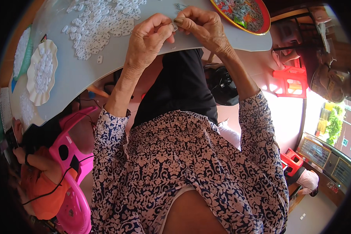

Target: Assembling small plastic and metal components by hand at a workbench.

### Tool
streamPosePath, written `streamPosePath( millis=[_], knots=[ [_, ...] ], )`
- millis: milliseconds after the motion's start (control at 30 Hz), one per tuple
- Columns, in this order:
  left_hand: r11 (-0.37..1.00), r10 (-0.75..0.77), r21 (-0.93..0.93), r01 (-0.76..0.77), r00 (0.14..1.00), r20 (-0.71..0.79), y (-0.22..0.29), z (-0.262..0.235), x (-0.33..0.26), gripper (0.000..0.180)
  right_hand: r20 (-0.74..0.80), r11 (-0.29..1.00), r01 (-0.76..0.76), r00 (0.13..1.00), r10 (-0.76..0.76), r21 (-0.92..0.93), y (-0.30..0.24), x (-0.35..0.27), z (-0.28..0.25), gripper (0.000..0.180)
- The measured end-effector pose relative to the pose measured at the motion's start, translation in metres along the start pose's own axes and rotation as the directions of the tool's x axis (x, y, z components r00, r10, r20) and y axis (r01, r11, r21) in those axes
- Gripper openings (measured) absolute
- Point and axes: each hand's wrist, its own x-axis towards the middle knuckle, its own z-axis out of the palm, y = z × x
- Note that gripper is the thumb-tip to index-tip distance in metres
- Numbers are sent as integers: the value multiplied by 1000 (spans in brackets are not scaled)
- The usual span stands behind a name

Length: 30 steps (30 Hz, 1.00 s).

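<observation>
My left hand [149, 41] and my right hand [202, 30] meet above the table's near edge, fingertips almost touching. Between the left thumb and fingers sits a small white plastic piece [174, 27], mostly covered. The right thumb and forefinger are pinched right beside it; whatever they grip is too small to make out. To the left of my hands spreads a loose pile of small white plastic pieces with holes [101, 29]. A round red tray [267, 21] with a yellow rim, at the right, contains many small grey metal pieces [250, 13] and a bright green scrap.
A scalloped cream dish [33, 91] of white pieces stands on the grey table [76, 82] at the left, beside a green basket [28, 58]. A person in orange [46, 187] sits near a pink chair [76, 199]. Red stools [290, 80] stand at the right.
</observation>
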Motion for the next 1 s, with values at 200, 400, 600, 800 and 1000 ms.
streamPosePath(
  millis=[200,400,600,800,1000],
  knots=[
    [998,66,-14,-67,996,-68,-4,3,1,13,-103,984,-18,995,0,-175,-1,4,10,25],
    [998,59,2,-59,997,-58,-3,2,2,13,-119,987,-33,993,14,-156,0,5,10,25],
    [999,29,-28,-31,998,-57,-4,2,2,13,-90,1000,-17,996,15,-20,-5,6,8,23],
    [998,44,-35,-47,996,-77,-3,3,1,12,-78,996,-27,997,20,-89,3,3,6,20],
    [996,80,-35,-83,993,-87,0,6,1,12,-130,993,-32,991,18,-110,1,3,9,22]
  ],
)
